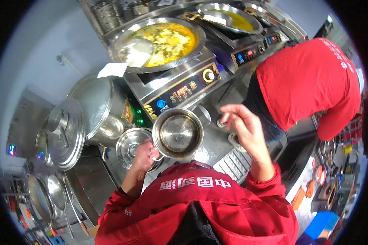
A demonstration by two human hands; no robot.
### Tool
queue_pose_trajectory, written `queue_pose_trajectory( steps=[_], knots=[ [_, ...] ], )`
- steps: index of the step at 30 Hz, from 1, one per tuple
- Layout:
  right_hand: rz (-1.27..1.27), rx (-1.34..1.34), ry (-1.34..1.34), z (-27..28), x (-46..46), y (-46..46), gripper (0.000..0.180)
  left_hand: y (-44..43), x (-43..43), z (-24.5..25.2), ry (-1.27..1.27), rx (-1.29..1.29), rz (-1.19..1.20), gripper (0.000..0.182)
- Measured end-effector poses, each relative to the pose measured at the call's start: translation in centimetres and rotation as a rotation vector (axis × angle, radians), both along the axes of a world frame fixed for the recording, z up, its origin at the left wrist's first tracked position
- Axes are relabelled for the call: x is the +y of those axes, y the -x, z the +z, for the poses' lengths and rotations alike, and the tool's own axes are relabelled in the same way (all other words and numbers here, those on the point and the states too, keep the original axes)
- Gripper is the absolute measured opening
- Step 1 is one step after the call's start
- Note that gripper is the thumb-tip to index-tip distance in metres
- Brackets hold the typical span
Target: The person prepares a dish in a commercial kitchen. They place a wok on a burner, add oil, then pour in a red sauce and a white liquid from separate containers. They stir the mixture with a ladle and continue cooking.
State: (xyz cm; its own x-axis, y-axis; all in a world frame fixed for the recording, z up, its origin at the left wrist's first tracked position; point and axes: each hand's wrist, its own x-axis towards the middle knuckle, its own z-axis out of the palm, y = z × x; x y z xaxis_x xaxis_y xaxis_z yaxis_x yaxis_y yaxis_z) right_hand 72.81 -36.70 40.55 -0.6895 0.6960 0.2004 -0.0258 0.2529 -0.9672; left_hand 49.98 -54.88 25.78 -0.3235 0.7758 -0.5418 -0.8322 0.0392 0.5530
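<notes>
My left hand (147, 154) grips the handle of a round stainless steel pot (178, 133), held in front of my body. The pot's inside shows a dark stained ring and maybe a little liquid at the bottom. My right hand (241, 124) is raised to the right of the pot, apart from it, its fingers loosely bent with nothing seen between them. Below the pot, partly behind my left hand, lies a round metal lid or vessel (132, 145). Ahead, a large wok (171, 62) of yellow-orange broth stands on an induction cooker (184, 88) with a lit display.
A co-worker in a red top (306, 82) bends over close on the right. A second wok (257, 29) with yellow liquid stands at the back. On the left are a large steel stockpot (105, 122) and a leaning lid (76, 147). A floor grate (233, 165) lies below.
</notes>
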Motion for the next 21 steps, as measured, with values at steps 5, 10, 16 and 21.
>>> queue_pose_trajectory(
  steps=[5, 10, 16, 21],
  knots=[
    [0.697, 0.097, 0.036, 11.3, -7.7, 2.9, 0.023, 0.9, 0.8, -1.3, -0.049, -0.222, -0.140, 0.009],
    [0.759, -0.009, -0.264, 14.3, -9.7, 5.2, 0.016, 1.2, 0.8, -2.5, 0.050, -0.035, -0.166, 0.009],
    [0.229, 0.019, -0.413, 9.3, -2.6, 3.3, 0.013, 0.8, 0.2, -3.5, 0.110, 0.043, -0.138, 0.006],
    [-0.012, -0.472, -0.257, -6.4, 9.3, 2.5, 0.025, -0.6, 0.0, -4.0, 0.084, -0.032, -0.059, 0.011]
  ],
)
